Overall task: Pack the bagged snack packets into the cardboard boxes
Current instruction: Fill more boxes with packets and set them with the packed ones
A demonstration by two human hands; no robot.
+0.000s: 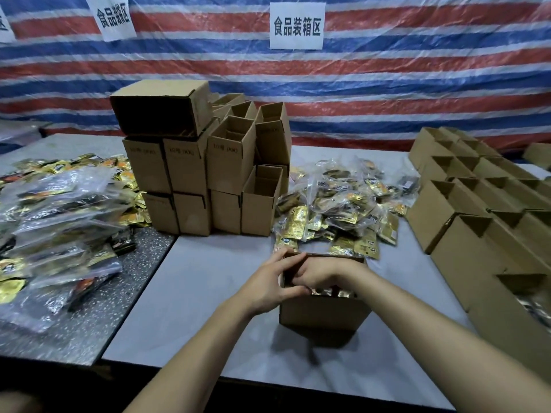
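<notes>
Left hand point(268, 283): I have it curled round the left wall of the small open brown cardboard box point(325, 311), which I judge steadies the box for filling.
Right hand point(320, 272): it reaches down into the same box, touching the left hand. The fingertips are hidden, so I cannot tell whether it holds a packet or only presses.
Box contents: gold foil snack packets point(331, 292) show low inside, so this box is partly packed.
Pale grey bench point(208, 293): carries the box at its near middle, in easy reach.
Supply heap: clear plastic bags of gold packets point(337, 204) lie just behind the box, handy for the next load.
Left pile point(59, 204): more bagged packets, well apart.
Right rows point(477, 204): open cardboard boxes lined up, likely awaiting filling.
Centre stack point(208, 174): empty tan cardboard boxes piled up.
Backdrop: red, white and blue striped tarpaulin point(387, 84) bearing a white paper sign point(296, 25).
</notes>
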